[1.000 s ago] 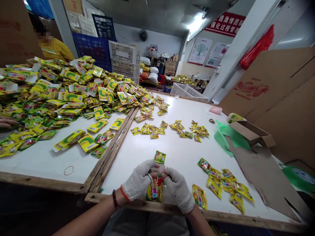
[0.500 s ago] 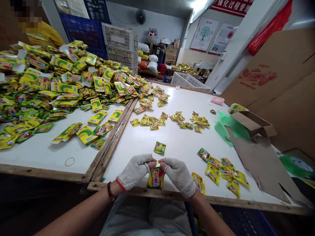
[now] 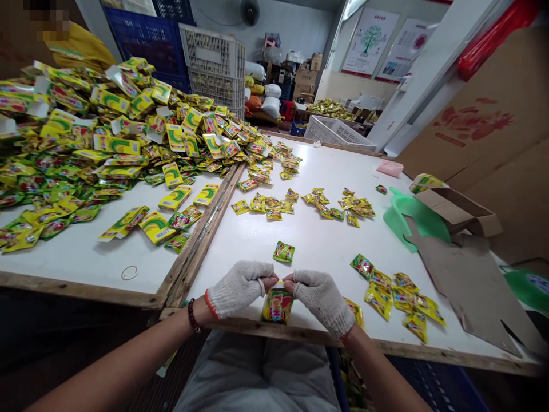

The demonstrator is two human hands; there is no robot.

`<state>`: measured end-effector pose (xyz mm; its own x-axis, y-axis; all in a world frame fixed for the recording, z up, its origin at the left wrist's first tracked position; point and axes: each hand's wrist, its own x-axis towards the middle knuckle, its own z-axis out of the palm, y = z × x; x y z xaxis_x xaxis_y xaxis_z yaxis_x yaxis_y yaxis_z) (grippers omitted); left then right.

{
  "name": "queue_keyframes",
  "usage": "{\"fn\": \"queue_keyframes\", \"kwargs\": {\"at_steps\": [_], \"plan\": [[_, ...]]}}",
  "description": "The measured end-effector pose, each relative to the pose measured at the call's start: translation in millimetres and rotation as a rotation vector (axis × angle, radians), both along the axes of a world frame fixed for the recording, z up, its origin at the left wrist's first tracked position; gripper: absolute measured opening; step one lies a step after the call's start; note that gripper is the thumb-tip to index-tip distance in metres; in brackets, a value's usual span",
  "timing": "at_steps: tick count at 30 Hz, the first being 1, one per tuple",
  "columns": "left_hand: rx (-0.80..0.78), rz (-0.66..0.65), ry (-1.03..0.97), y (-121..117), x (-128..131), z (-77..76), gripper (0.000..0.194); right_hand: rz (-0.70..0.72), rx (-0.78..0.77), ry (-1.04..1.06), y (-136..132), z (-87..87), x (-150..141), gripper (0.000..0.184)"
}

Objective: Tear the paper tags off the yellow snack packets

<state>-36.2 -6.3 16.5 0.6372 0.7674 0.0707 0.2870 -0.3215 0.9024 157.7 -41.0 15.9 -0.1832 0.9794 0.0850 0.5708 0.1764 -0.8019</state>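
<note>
A small yellow-green box (image 3: 278, 306) with colourful lettering lies at the table's front edge, directly below my fingertips. My left hand (image 3: 241, 289), in a white fingerless glove, pinches at the left of the box's top end. From the right, my right hand (image 3: 322, 300), gloved alike, pinches the same end. A thin yellow strip, seemingly the box's flap, shows between the fingertips. Just beyond the hands lies a green packet (image 3: 283, 252). Yellow packets (image 3: 378, 298) lie to the right of my right hand, one partly hidden behind its wrist.
A big heap of boxes and packets (image 3: 107, 137) covers the left table. A wooden strip (image 3: 206, 240) divides the tables. Small packet groups (image 3: 315, 198) lie farther back. On the right are a green scoop (image 3: 412, 220), flattened cardboard (image 3: 463, 286) and an open carton (image 3: 461, 212).
The camera view has turned slightly, so the whole scene is shifted. Both hands stay at the box's top end, with the yellow strip now showing more clearly between the fingertips.
</note>
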Motion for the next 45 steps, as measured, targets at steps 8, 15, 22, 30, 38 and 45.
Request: {"fn": "queue_keyframes", "kwargs": {"at_steps": [8, 15, 22, 30, 38, 45], "plan": [[0.547, -0.161, 0.138, -15, -16, -11.1, 0.021, 0.255, 0.375, -0.063, -31, -34.8, 15, 0.048], [0.227, 0.022, 0.094, -15, -4, 2.2, 0.021, 0.032, 0.247, 0.086, -26, -23.9, 0, 0.023], [-0.072, 0.085, -0.042, -14, -2, 5.0, 0.023, -0.04, -0.095, 0.176, -14, 4.7, 1, 0.02], [0.007, 0.018, -0.049, -20, -8, -2.1, 0.024, 0.081, 0.171, 0.1, -24, -14.7, 5, 0.025], [0.755, -0.221, 0.193, -31, -16, -13.7, 0.022, 0.247, 0.463, -0.041, -49, -42.1, 8, 0.049], [0.637, 0.083, 0.173, -3, -31, -5.5, 0.029, -0.096, 0.351, 0.072, -40, -23.5, 19, 0.025]]}}
